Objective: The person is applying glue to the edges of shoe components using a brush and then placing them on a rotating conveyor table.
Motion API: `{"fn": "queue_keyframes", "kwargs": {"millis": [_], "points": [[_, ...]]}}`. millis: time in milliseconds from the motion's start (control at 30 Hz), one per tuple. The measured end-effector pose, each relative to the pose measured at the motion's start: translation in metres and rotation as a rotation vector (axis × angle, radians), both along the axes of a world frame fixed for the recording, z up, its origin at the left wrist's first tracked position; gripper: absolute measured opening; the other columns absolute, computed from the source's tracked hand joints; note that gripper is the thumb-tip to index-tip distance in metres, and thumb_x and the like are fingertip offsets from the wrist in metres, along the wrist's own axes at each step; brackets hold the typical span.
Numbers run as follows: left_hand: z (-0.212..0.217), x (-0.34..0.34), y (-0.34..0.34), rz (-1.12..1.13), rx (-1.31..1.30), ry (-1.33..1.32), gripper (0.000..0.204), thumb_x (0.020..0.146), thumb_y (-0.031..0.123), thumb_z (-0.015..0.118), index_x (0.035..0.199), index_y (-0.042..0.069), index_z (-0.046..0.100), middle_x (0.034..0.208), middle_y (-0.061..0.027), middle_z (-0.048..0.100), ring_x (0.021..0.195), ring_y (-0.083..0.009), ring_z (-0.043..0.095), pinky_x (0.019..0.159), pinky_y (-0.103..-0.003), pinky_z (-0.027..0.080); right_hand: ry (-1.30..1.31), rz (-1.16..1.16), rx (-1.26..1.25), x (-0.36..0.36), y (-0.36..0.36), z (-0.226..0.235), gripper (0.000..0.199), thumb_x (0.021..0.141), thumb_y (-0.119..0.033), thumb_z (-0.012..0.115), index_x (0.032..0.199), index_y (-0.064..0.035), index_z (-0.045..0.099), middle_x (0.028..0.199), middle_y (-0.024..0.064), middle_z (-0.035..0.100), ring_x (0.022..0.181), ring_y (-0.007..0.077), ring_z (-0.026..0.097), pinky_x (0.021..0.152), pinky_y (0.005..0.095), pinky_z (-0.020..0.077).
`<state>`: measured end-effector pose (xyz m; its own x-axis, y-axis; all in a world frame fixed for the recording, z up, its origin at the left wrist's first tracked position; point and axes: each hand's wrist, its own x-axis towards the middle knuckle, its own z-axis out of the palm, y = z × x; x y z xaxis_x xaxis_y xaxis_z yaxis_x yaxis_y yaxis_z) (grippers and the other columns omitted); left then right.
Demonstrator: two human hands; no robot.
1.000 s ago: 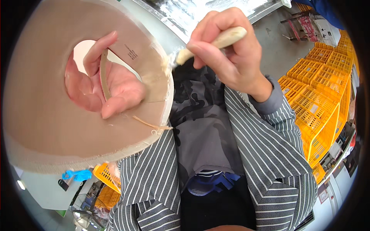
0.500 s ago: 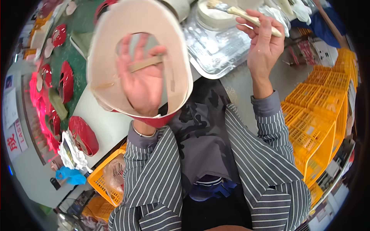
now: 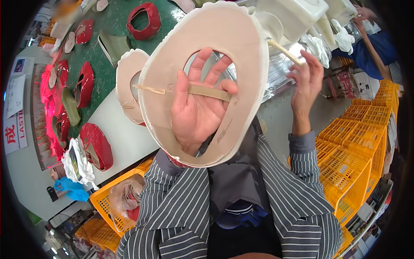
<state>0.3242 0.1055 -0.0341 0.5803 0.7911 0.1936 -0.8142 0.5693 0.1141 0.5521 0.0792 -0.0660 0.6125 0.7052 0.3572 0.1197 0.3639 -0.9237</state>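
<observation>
My left hand point(image 3: 196, 110) is pushed up through the opening of a beige shoe upper point(image 3: 224, 52), palm toward me, fingers spread under its tan strap point(image 3: 209, 93). The upper is held up close in front of the workbench. My right hand point(image 3: 306, 82) is raised to the right of it, fingers loosely curled around the pale wooden handle of a brush point(image 3: 282, 51) whose tip reaches toward a white tub point(image 3: 297, 13).
Several red shoe uppers point(image 3: 92, 144) and another beige one point(image 3: 128, 82) lie on the green and white bench point(image 3: 125, 138) at left. Yellow plastic crates point(image 3: 353, 151) stand at right. Another person in blue point(image 3: 375, 43) works at the upper right. A foil-lined tray point(image 3: 280, 73) sits behind.
The beige upper has dropped lower and tilted, with my left fingers now spread under the strap. My right hand moved the brush rightward and down, away from the tub.
</observation>
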Motion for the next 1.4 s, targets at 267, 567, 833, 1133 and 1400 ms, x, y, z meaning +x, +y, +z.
{"fn": "queue_keyframes", "kwargs": {"millis": [267,567,833,1133,1400], "points": [[0.002,0.011,0.005,0.17,0.226,0.208,0.051,0.101,0.042,0.026,0.143,0.013,0.023,0.143,-0.0175,0.032,0.104,-0.0295,0.058,0.091,-0.045,0.048,0.303,0.674,-0.464,-0.041,-0.071,0.002,0.017,0.097,-0.012,0.047,0.105,0.0007,0.055,0.09,0.0105,0.062,0.066,0.0097,0.058,0.053,0.0227,0.0482],[0.0,0.017,0.012,0.469,0.347,0.553,0.046,0.099,0.027,0.04,0.14,0.01,0.026,0.141,-0.018,0.033,0.102,-0.0272,0.058,0.089,-0.042,0.047,1.272,1.401,-0.372,-0.092,-0.074,-0.007,0.049,0.094,-0.041,0.052,0.124,-0.0029,0.047,0.094,0.0077,0.06,0.067,0.0119,0.055,0.052,0.0231,0.0453],[-0.008,0.02,0.02,0.719,0.603,1.027,0.047,0.089,-0.002,0.053,0.131,-0.003,0.034,0.131,-0.0148,0.045,0.105,-0.0184,0.055,0.091,-0.031,0.045,0.96,1.108,-0.261,-0.045,-0.036,0.034,0.035,0.093,-0.033,0.056,0.115,-0.0063,0.047,0.092,0.0049,0.058,0.053,0.0101,0.048,0.045,0.0221,0.0367],[-0.052,0.018,0.018,0.618,0.728,1.308,0.025,0.09,-0.001,0.05,0.115,-0.005,0.052,0.101,-0.0115,0.062,0.08,-0.0154,0.062,0.072,-0.026,0.05,-0.2,0.393,-0.159,0.099,0.116,0.153,0.026,0.095,-0.028,0.052,0.106,-0.0048,0.057,0.075,-0.0005,0.057,0.061,0.0063,0.051,0.052,0.0219,0.044],[-0.059,0.027,0.016,0.654,0.9,1.436,0.025,0.081,-0.008,0.059,0.106,-0.005,0.056,0.094,-0.0143,0.065,0.075,-0.0201,0.063,0.066,-0.027,0.052,-0.569,-0.008,-0.511,0.25,0.264,0.104,0.023,0.093,-0.028,0.056,0.101,-0.0077,0.061,0.077,-0.0021,0.058,0.063,0.0076,0.053,0.057,0.0227,0.0456]]}}
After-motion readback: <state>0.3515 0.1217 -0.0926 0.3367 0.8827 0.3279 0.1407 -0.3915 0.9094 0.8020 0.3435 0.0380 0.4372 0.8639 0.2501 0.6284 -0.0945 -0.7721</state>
